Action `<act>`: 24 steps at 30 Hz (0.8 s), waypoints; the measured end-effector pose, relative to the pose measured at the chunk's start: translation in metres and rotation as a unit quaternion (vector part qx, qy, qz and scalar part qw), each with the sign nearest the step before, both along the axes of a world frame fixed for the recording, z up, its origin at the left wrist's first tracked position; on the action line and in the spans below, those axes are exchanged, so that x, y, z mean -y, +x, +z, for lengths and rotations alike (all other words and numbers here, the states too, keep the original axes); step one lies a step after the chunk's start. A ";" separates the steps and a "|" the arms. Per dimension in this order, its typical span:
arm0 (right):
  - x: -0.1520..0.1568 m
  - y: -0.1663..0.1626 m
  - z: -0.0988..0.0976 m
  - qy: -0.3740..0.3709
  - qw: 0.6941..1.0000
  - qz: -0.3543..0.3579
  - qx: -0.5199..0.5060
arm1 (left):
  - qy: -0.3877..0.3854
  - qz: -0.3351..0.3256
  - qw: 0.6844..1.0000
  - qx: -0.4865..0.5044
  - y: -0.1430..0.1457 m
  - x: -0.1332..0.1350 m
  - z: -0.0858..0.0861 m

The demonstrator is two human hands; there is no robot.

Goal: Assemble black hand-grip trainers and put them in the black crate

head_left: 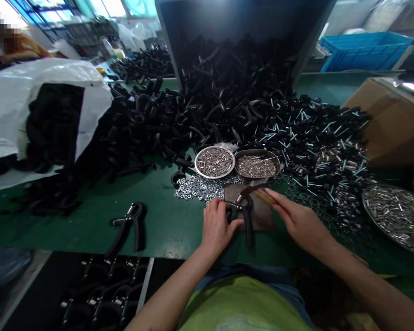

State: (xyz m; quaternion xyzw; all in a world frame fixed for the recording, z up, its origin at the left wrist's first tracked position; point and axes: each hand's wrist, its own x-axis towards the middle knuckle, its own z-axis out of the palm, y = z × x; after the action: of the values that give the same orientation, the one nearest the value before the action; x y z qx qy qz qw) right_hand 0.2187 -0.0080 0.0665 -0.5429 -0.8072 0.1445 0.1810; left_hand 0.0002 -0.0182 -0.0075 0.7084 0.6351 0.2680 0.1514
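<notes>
My left hand (pixel 216 225) is closed around a black hand-grip exerciser (pixel 245 216) that lies on a brown pad (pixel 260 212) on the green table. My right hand (pixel 298 218) grips the wooden handle of a small hammer (pixel 258 188), whose dark head hovers just above the grip's spring end. Behind the pad lie loose silver nuts (pixel 196 187) and two round metal dishes (pixel 214 162) of small metal parts. Another finished hand grip (pixel 127 227) lies to the left on the table.
A huge heap of black plastic handles (pixel 210 105) spills from a dark bin behind. Black knobs with metal pins (pixel 317 138) pile at right, beside a cardboard box (pixel 393 119) and a tray of pins (pixel 396 214). A white bag (pixel 17 101) sits left; assembled grips (pixel 100 294) fill a bin below.
</notes>
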 end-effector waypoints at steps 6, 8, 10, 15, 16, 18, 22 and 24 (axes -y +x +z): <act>0.027 0.003 -0.004 0.166 0.984 -0.006 -0.065 | -0.086 -0.016 0.996 -0.027 -0.003 0.018 -0.006; 0.022 0.002 -0.019 0.079 0.995 0.044 0.037 | -0.089 -0.013 0.995 -0.039 -0.002 0.016 -0.006; 0.017 0.002 -0.023 0.024 0.995 0.049 0.079 | -0.089 -0.015 0.995 -0.043 -0.001 0.015 -0.005; 0.019 0.002 -0.017 0.124 0.992 0.003 -0.007 | -0.096 -0.012 0.994 -0.047 -0.001 0.013 -0.006; 0.020 0.002 -0.021 0.117 0.993 0.015 0.012 | -0.102 -0.010 0.993 -0.049 -0.001 0.012 -0.006; 0.019 0.004 -0.034 0.067 0.994 0.044 0.068 | -0.118 -0.004 0.991 -0.057 0.000 0.009 -0.005; 0.014 0.022 -0.057 0.054 0.993 0.020 0.108 | -0.130 -0.015 0.990 -0.060 -0.012 0.002 0.004; 0.012 0.040 -0.066 0.104 0.985 -0.040 0.130 | -0.121 0.001 0.991 -0.055 -0.035 -0.001 0.011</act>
State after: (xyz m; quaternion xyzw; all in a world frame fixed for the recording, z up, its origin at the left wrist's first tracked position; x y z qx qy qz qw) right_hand 0.2592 -0.0199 0.0009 -0.5672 -0.8121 -0.0190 0.1356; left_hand -0.0345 -0.0175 0.0037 0.6982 0.6707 0.1503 0.2004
